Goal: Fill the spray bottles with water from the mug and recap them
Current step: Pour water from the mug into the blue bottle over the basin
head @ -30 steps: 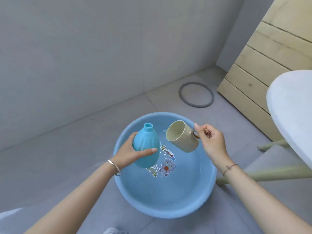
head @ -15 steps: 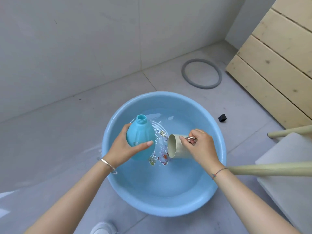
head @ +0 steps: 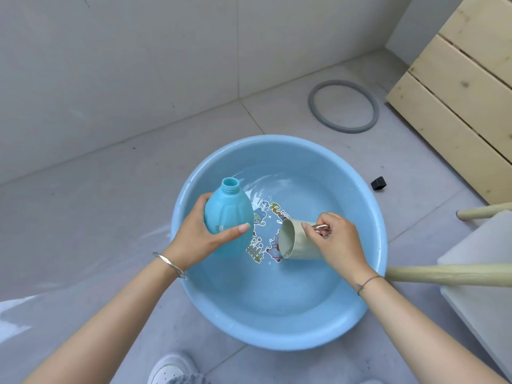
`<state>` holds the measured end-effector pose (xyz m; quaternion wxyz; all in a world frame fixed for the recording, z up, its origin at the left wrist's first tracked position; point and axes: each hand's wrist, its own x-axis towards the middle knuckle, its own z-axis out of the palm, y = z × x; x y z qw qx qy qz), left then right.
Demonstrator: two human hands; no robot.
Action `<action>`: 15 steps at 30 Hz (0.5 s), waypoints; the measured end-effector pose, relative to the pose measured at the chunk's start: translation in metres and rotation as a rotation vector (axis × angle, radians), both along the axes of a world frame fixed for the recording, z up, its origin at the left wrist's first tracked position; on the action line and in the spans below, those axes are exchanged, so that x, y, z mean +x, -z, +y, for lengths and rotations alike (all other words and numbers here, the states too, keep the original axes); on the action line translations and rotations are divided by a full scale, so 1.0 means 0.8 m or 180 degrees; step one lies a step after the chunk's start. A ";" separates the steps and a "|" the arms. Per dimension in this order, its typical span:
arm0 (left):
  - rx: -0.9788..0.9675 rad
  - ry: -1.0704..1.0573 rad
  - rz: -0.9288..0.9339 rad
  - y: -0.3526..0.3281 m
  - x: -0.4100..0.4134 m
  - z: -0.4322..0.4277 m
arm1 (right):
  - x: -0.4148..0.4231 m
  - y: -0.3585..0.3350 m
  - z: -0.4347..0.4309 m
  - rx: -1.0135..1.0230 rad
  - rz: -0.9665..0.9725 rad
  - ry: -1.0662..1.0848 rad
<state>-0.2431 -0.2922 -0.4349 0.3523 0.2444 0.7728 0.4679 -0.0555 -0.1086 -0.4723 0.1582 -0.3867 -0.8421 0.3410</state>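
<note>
Blue uncapped plastic spray bottle (head: 228, 217) gripped upright by left hand (head: 199, 236) over the round blue plastic basin (head: 277, 331), right hand (head: 336, 239) holding beige mug (head: 295, 242) by its handle, tipped sideways into the basin's water

Right fingers (head: 332, 218) mostly hide the mug (head: 297, 246) handle

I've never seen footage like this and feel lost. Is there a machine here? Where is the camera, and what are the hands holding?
There is no machine: these are a person's two bare arms, filmed by a camera worn on their head, looking down. The left hand grips an uncapped blue bottle, held roughly upright over a blue basin of water on the tiled floor. The right hand holds a beige mug by its metal handle, tipped on its side with its mouth toward the bottle, low at the water. Also on the floor are a grey ring, a small black thing and a white shoe.
</note>
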 end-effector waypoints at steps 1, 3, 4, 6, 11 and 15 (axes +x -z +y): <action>-0.0013 0.0016 0.0002 0.001 0.000 0.000 | 0.002 0.001 0.001 -0.0107 0.0041 0.0062; -0.0030 0.0043 0.0010 0.002 0.000 -0.001 | 0.004 -0.002 0.002 -0.0388 0.0186 0.0253; -0.0030 0.0051 0.0012 0.001 0.000 -0.002 | 0.006 -0.006 0.002 -0.0538 0.0294 0.0371; -0.0026 0.0064 0.0038 -0.001 0.000 -0.002 | 0.008 -0.019 0.002 -0.0806 0.0528 0.0633; -0.0014 0.0150 0.0084 -0.003 0.001 -0.001 | 0.009 -0.059 0.000 -0.1196 0.1211 0.1023; -0.0001 0.0289 0.0156 -0.001 0.006 0.001 | 0.009 -0.084 0.002 -0.1257 0.1592 0.1038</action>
